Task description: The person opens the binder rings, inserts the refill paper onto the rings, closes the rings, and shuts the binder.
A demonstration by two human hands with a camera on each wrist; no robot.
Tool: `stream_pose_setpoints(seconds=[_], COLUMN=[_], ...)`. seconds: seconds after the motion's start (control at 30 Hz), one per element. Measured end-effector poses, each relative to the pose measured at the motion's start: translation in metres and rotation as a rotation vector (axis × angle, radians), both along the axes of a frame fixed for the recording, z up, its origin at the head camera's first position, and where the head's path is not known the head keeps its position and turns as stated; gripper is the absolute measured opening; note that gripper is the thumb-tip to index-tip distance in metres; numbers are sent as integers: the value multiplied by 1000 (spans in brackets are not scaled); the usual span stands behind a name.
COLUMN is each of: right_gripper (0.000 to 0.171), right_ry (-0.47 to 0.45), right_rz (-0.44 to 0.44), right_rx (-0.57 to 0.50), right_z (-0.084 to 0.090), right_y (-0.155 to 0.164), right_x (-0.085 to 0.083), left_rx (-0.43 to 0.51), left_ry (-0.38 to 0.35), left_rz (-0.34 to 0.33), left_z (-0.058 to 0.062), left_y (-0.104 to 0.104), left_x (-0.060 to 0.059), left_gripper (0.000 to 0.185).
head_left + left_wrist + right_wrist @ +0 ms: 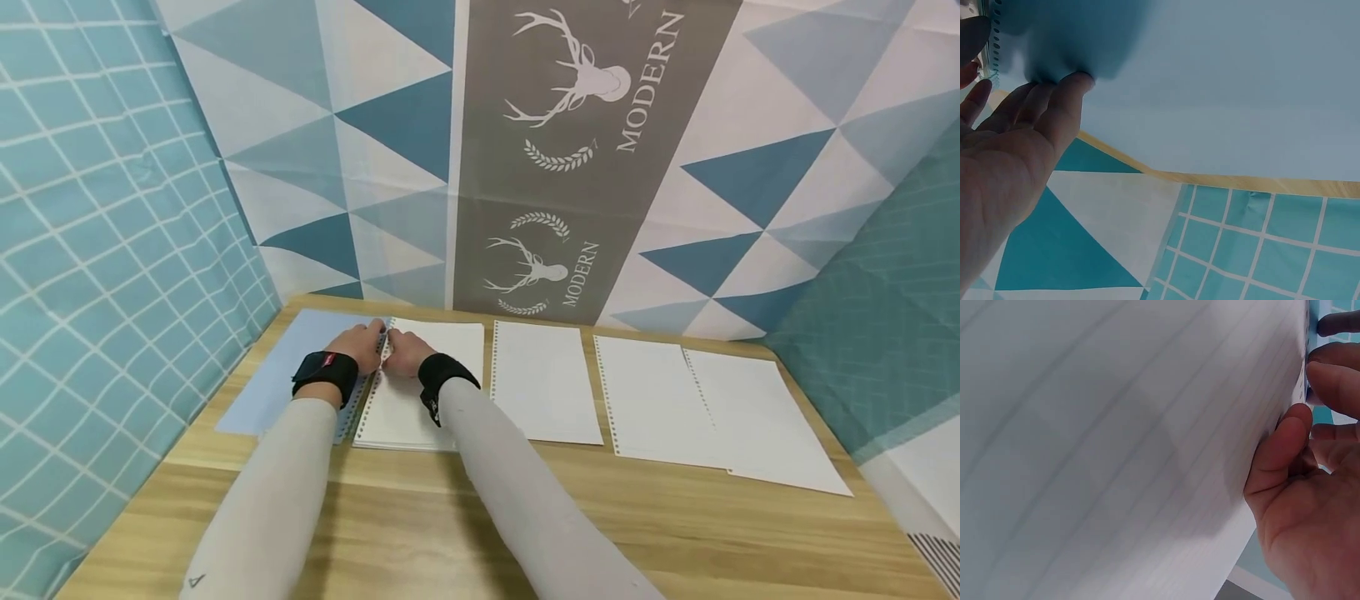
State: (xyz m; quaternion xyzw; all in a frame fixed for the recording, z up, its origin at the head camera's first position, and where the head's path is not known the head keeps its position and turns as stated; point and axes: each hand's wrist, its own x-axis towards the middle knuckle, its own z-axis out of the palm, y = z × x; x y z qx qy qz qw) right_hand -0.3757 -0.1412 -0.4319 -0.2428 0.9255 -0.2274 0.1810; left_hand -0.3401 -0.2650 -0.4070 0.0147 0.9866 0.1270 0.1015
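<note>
We see both hands meeting at the punched spine of an open binder lying at the rear left of the wooden table (465, 517). The left hand (363, 346) rests on the pale blue cover (277, 375), fingertips (1072, 84) pressing it flat; the right hand (405, 350) lies on the stack of lined paper (438, 379), thumb (1282, 447) against the sheet. Whether either hand pinches the spine rings (995, 31) we cannot tell. Three loose sheets lie spread to the right, the nearest sheet (543, 379) just beside the stack, apparently so that each stays reachable singly.
</note>
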Motion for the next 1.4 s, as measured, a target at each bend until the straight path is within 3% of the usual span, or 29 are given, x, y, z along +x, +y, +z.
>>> stream_pose_setpoints(seconds=[0.43,0.57,0.8,1.07,1.4], right_gripper=[67,69,68,64,49], right_ry=[-95,-89,-159,-28,103], right_rz=[-24,-26,-54,-18,23], right_rx=[-45,-48,-116,-62,124], right_z=[-11,-7,1,8,6], right_y=[-1,1,6,5,-2], right_x=[-15,-13,-2,11,13], left_rx=[-31,-25,-42,-46,-45], left_ry=[-1,0,-17,-13,-4], left_rz=[-39,-36,-24,-30,-30], left_z=[1,-1,-2,-5,-3], left_y=[-2,-2,-4,-9,-6], left_x=[-2,-5,-7,-10,-8], left_gripper=[55,54,53,52,51])
